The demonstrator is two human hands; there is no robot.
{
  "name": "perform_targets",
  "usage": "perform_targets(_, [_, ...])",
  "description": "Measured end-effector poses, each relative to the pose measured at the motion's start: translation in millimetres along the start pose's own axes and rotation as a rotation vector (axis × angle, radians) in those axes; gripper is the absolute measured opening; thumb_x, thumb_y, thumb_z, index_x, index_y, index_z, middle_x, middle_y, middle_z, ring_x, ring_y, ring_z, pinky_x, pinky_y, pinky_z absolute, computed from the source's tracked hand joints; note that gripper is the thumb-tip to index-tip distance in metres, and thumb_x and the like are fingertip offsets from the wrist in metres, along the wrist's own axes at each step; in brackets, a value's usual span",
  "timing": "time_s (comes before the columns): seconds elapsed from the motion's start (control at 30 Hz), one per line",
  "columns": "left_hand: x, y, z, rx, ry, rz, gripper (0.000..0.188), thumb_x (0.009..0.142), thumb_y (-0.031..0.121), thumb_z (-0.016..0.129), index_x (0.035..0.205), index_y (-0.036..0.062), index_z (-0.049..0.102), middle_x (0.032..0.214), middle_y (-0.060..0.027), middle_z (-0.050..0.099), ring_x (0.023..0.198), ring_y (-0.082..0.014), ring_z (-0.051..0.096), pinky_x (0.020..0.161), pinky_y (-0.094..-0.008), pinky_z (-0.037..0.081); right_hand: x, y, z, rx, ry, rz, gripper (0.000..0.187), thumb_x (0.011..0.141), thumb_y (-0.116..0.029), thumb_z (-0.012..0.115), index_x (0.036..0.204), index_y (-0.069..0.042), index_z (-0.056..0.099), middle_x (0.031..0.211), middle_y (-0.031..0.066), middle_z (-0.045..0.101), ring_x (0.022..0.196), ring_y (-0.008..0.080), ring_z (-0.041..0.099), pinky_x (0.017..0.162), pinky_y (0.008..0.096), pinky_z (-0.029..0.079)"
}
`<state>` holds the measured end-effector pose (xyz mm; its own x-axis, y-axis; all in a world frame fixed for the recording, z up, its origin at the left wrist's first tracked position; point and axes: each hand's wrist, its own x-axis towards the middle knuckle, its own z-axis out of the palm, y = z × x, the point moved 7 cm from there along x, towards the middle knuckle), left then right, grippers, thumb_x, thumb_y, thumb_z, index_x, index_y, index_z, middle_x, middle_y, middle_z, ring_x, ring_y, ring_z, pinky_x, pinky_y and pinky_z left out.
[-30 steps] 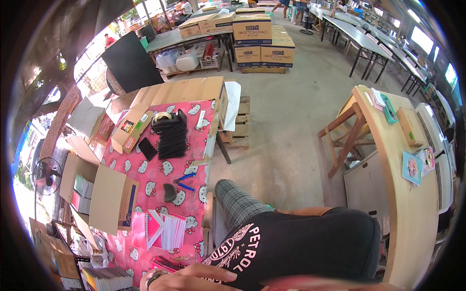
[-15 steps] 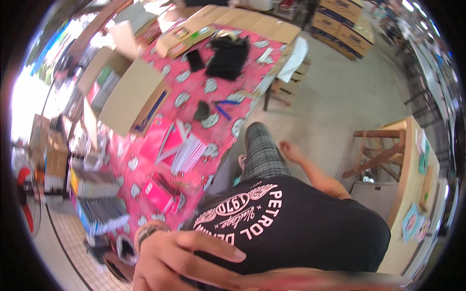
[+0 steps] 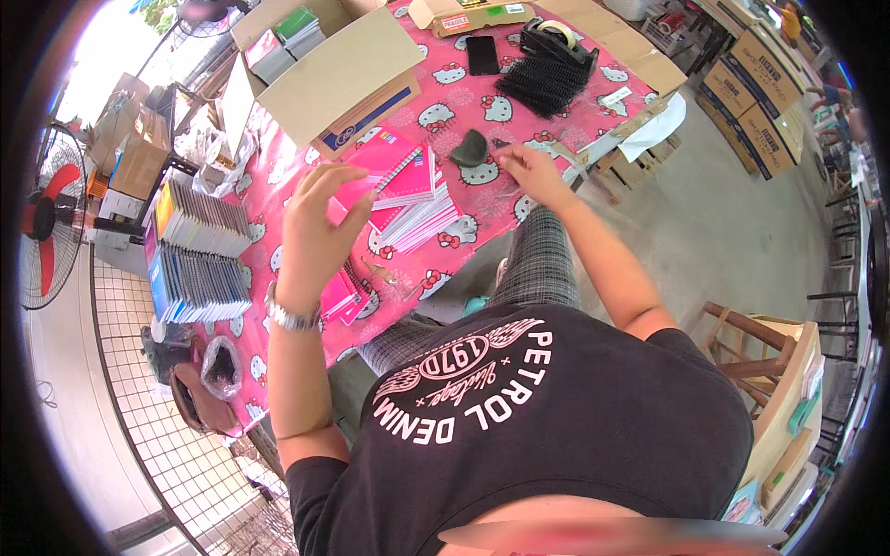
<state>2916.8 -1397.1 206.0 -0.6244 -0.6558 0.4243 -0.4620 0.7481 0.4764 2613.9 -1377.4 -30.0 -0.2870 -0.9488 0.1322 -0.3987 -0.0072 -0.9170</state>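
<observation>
My left hand [image 3: 320, 218], a metal watch on its wrist, is raised over the left side of the pink notebooks [image 3: 405, 176]. Its fingers and thumb are apart and hold nothing. Those notebooks lie in a fanned pile, pink covers up, with white page edges toward me. At the table's right edge my right hand [image 3: 535, 174] has its fingers drawn together beside a dark green, rounded piece [image 3: 469, 148]. What lies in those fingertips, if anything, I cannot make out. More pink notebooks [image 3: 341, 295] are partly hidden behind my left wrist.
An open cardboard box [image 3: 343, 79] stands behind the notebooks. Black spiral coils [image 3: 547, 79], a tape roll [image 3: 556, 33] and a phone [image 3: 482, 56] lie farther back. Spiral-bound books [image 3: 199, 264] are stacked at left, near a fan [image 3: 46, 218]. A wooden stool [image 3: 751, 347] stands at right.
My left hand has gone from close below the view up over the notebooks. My right hand has moved from beside my leg to the table edge, where blue-handled pliers lay visible before.
</observation>
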Motion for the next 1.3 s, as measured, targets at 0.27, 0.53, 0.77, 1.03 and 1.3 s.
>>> perform_targets(0.27, [7.5,-54.2,73.6,0.364,-0.147,-0.071,0.029,0.089,0.020,0.066,0.112,0.0028,0.067,0.117,-0.0150,0.066,0.107,-0.0337,0.063,0.089,-0.0429,0.054,61.8,-13.6,9.1,-0.376,-0.031,-0.202,0.025,0.084,-0.021,0.065,0.100,-0.002,0.071,0.094,0.0219,0.070,0.091,0.0403,0.068,0.082,0.0471,0.054])
perform_targets(0.53, [19.1,-66.4,70.0,0.243,-0.375,-0.099,0.029,0.085,0.021,0.070,0.110,0.0061,0.069,0.111,-0.0113,0.067,0.104,-0.0320,0.064,0.085,-0.0436,0.054,64.2,46.1,91.0,-0.821,-0.103,-0.118,0.068,0.071,-0.038,0.079,0.129,-0.010,0.056,0.152,0.0306,0.035,0.132,0.0519,0.044,0.110,0.0579,0.036])
perform_targets(0.77, [8.5,-43.6,67.3,0.369,-0.390,0.045,0.044,0.080,0.012,0.069,0.123,0.0030,0.063,0.123,-0.0123,0.063,0.110,-0.0328,0.061,0.093,-0.0420,0.052,68.2,47.4,92.4,-0.855,-0.130,-0.163,0.069,0.071,-0.040,0.080,0.129,-0.013,0.054,0.148,0.0290,0.041,0.130,0.0464,0.047,0.107,0.0567,0.038])
perform_targets(1.03, [8.3,-34.1,51.1,0.283,-0.376,0.114,0.051,0.079,-0.004,0.056,0.129,-0.0003,0.058,0.121,-0.0173,0.063,0.109,-0.0354,0.061,0.094,-0.0432,0.052,85.6,46.7,53.6,-0.472,-0.123,-0.118,0.074,0.066,-0.037,0.084,0.131,-0.014,0.055,0.128,0.0213,0.053,0.121,0.0409,0.052,0.100,0.0509,0.045])
perform_targets(1.3, [44.4,-36.1,33.1,-0.041,-0.242,0.043,0.041,0.084,-0.007,0.053,0.124,-0.0006,0.064,0.114,-0.0210,0.069,0.097,-0.0341,0.068,0.082,-0.0392,0.052,117.6,-103.0,18.9,0.383,-0.137,-0.161,0.051,0.085,-0.037,0.077,0.118,-0.002,0.061,0.107,0.0086,0.063,0.103,0.0216,0.060,0.094,0.0347,0.048])
